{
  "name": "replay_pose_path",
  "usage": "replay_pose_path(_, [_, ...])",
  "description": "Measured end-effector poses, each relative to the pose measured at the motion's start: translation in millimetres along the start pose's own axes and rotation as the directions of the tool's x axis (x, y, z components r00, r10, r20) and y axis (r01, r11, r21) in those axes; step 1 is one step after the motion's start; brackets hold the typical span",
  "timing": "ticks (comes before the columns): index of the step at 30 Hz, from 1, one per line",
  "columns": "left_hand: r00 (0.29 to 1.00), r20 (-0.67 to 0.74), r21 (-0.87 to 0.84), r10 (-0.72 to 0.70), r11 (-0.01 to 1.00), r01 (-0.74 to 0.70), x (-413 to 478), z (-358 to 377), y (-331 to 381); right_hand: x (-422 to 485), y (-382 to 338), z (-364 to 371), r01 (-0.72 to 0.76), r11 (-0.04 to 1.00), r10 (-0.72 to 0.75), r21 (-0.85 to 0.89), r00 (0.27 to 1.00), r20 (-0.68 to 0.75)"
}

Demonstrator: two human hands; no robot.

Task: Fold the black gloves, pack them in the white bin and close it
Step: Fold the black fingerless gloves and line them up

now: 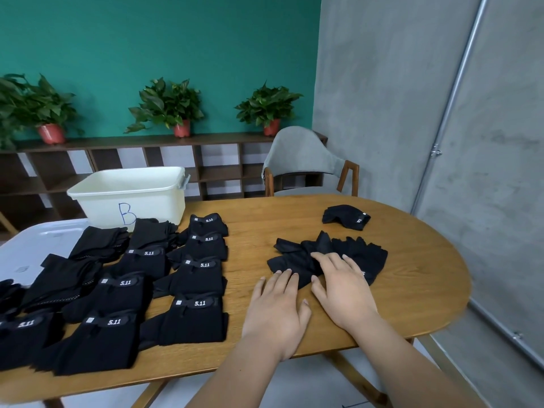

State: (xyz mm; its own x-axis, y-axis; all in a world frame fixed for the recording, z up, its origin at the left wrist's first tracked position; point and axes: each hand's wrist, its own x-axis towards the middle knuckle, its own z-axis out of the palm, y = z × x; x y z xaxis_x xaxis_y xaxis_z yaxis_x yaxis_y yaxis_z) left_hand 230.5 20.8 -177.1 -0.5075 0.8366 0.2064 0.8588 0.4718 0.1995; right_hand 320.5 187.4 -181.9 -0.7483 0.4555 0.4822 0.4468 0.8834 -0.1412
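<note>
While both hands lie flat, fingers straight, gripping nothing: right hand [344, 293] presses on loose gloves [365, 256], right half of table [412, 290]; left hand [276, 307] alongside, fingertips on glove edge. Folded glove [346, 217] just beyond. Glove rows [182, 278] to left. White bin [129, 192] uncovered, far left; lid [38, 242] flat near it.

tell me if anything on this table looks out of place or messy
Mostly tidy. One folded glove sits alone at the far right, apart from the neat rows of gloves on the left. The loose gloves touched by the left hand and right hand lie overlapped and askew, not yet folded.
</note>
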Motion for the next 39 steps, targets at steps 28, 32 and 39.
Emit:
replay_pose_path(28, [0.976, -0.171, 0.065, -0.131, 0.987, 0.144, -6.3, 3.1, 1.9, -4.0, 9.1, 0.1, -0.323, 0.940, 0.328, 0.110, 0.944, -0.030])
replay_pose_path(32, [0.971, -0.210, -0.003, -0.112, 0.994, 0.114, -5.6, -2.2, 3.4, -7.2, 3.2, -10.4, -0.082, 0.988, 0.091, 0.133, 0.994, -0.061])
replay_pose_path(39, [0.995, -0.016, -0.030, 0.103, 0.994, -0.103, -5.1, -0.8, 0.9, -5.5, 5.2, -5.2, -0.300, 0.954, 0.300, 0.016, 0.954, 0.029])
